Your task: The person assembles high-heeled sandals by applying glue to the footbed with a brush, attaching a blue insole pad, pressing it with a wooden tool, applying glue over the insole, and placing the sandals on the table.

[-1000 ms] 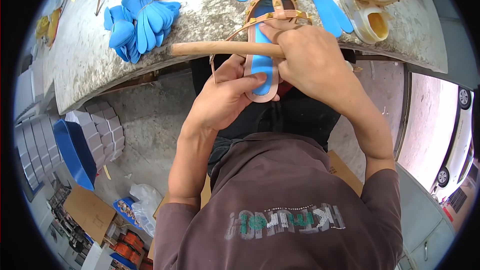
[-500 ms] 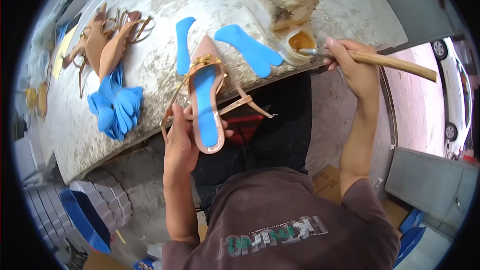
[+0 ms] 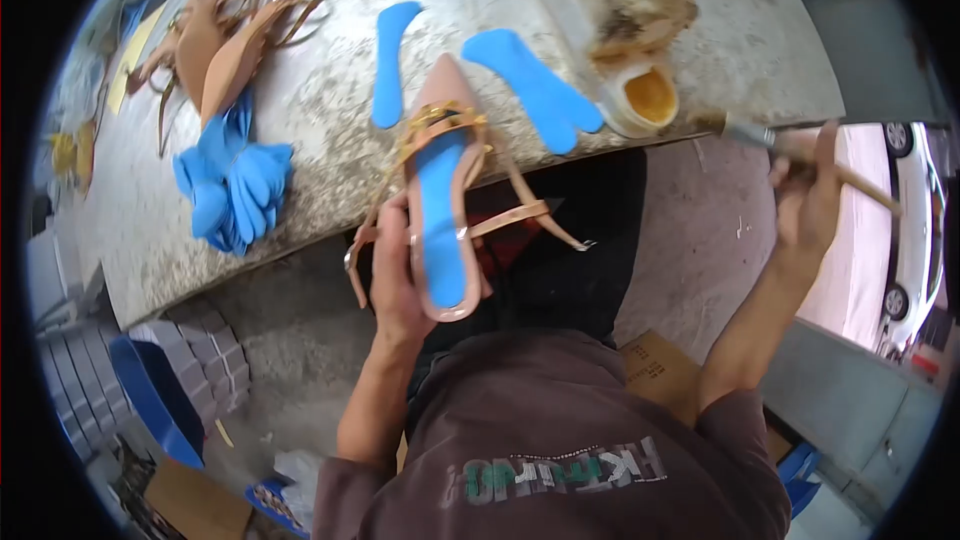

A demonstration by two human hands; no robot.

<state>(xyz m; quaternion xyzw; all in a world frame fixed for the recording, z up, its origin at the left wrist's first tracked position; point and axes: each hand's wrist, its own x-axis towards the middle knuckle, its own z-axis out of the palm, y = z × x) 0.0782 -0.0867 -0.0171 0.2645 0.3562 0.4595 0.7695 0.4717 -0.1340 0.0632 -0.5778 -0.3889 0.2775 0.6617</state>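
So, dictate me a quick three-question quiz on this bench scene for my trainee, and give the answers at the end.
1. Choose: the right hand holds
a) scissors
b) a brush
c) a hammer
2. True or false: the brush is outside the open pot.
3. Fill in: the left hand holds a shoe whose inner strip is coloured ____.

Key: 1 b; 2 true; 3 blue.

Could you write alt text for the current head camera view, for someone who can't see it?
A person's left hand holds a strappy pointed shoe with a blue insole; the right hand holds a brush beside an open pot on a worn table.
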